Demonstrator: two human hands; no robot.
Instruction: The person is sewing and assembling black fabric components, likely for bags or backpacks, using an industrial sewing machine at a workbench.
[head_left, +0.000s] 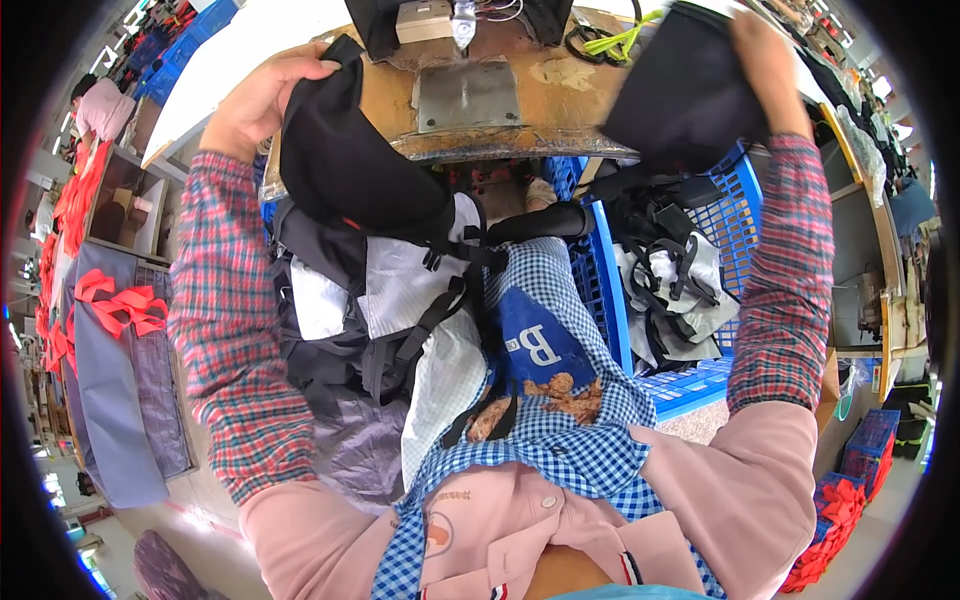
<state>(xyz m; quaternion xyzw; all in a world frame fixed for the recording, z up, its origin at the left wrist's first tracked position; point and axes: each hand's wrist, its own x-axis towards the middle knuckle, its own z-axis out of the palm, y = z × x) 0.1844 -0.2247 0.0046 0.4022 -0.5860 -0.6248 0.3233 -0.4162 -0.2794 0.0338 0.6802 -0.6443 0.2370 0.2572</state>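
My left hand [268,98] is at the upper left, its thumb and fingers pinched on the top edge of a black fabric piece [350,160]. That piece hangs down in a curve over a heap of black and light grey fabric with straps [405,285] on my lap. At the upper right my right hand [768,70], slightly blurred, grips the side of a flat black fabric panel [672,95]. The panel is held above a blue plastic crate [615,290] and overlaps the worktable's right end. Fingers behind the panel are hidden.
A worn wooden worktable [385,110] with a metal plate [467,97] lies ahead, a machine [462,25] at its back. Yellow-green cord [622,42] lies near its right end. Grey and black strapped pieces [675,290] fill the crate. Red fabric pieces [120,303] hang at left.
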